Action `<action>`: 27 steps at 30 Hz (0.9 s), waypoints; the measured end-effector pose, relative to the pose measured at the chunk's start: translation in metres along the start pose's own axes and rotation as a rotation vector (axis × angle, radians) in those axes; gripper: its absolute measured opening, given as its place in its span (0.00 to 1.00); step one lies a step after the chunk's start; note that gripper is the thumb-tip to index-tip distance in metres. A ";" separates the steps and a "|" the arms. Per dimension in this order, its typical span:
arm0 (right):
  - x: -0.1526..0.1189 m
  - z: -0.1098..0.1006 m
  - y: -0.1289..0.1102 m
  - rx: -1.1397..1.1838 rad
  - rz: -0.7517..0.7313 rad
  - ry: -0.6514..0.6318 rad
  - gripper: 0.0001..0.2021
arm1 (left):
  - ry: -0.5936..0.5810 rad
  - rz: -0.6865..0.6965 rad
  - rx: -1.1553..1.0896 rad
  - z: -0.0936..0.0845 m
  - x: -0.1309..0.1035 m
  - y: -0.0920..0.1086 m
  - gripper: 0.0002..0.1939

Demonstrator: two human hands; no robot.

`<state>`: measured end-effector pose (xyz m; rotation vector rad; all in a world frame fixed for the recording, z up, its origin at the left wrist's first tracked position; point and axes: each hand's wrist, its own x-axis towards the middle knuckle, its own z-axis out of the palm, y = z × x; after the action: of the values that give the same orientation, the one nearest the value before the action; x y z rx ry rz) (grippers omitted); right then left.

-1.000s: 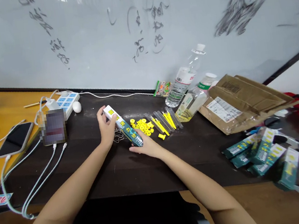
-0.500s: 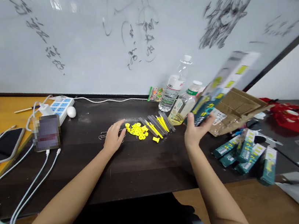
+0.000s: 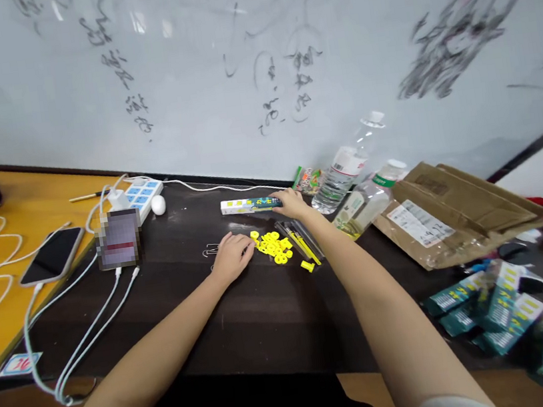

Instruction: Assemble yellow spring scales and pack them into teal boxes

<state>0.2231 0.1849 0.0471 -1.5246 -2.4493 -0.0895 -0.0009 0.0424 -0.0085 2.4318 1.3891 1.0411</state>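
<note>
A long white and teal box (image 3: 244,205) lies behind the yellow pieces, with my right hand (image 3: 292,203) gripping its right end. Just left of a pile of small yellow pieces (image 3: 273,246), my left hand (image 3: 233,256) rests on the dark table (image 3: 267,318), fingers loosely curved and apart, holding nothing. Beside the pile, partly behind my right forearm, are clear strips with yellow sticks (image 3: 301,239). One yellow piece (image 3: 307,266) sits nearer the front. Thin metal clips (image 3: 210,250) lie by my left hand.
Two bottles (image 3: 343,170) (image 3: 369,198) and a snack packet (image 3: 306,179) stand near the whiteboard. Right are a brown package (image 3: 453,205) and several teal boxes (image 3: 508,305). Left are a power strip (image 3: 145,195), a white ball (image 3: 158,205), cables and a phone (image 3: 52,254).
My right hand has brought the box from the raised position at the right to the table behind the yellow pieces. The camera view has shifted left.
</note>
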 end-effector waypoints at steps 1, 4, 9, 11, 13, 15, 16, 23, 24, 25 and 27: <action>0.007 0.006 -0.001 -0.022 0.038 0.000 0.21 | 0.007 -0.002 0.004 0.000 0.000 0.000 0.15; 0.019 0.018 -0.006 -0.090 0.119 0.047 0.23 | -0.009 -0.007 -0.001 0.000 0.001 0.000 0.15; 0.003 0.017 -0.015 -0.154 0.117 0.217 0.26 | -0.012 -0.019 0.004 0.001 0.000 0.000 0.14; -0.018 0.015 -0.021 -0.132 0.071 0.251 0.24 | -0.014 -0.021 0.014 0.001 0.001 0.000 0.13; -0.046 0.017 -0.027 -0.088 0.057 0.262 0.23 | -0.019 -0.021 0.022 0.002 0.001 0.000 0.12; -0.073 0.020 -0.030 -0.049 0.051 0.264 0.21 | -0.021 -0.019 0.031 0.003 0.002 0.000 0.12; -0.083 0.022 -0.030 -0.031 0.057 0.256 0.20 | -0.024 -0.018 0.037 0.003 0.002 0.000 0.12; -0.054 0.019 -0.019 -0.010 0.083 0.217 0.19 | -0.015 -0.007 0.074 0.002 0.003 0.007 0.11; -0.039 0.017 -0.016 -0.021 0.083 0.198 0.20 | -0.012 -0.005 0.069 0.002 0.002 0.007 0.10; -0.023 0.016 -0.014 -0.032 0.087 0.175 0.21 | -0.008 -0.004 0.063 0.001 0.002 0.007 0.10; 0.007 0.017 -0.011 -0.036 0.147 0.106 0.22 | 0.024 -0.026 0.057 0.000 0.001 0.006 0.10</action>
<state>0.2072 0.1894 0.0328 -1.6651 -2.2585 -0.1830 0.0035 0.0398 -0.0051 2.4412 1.4738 1.0426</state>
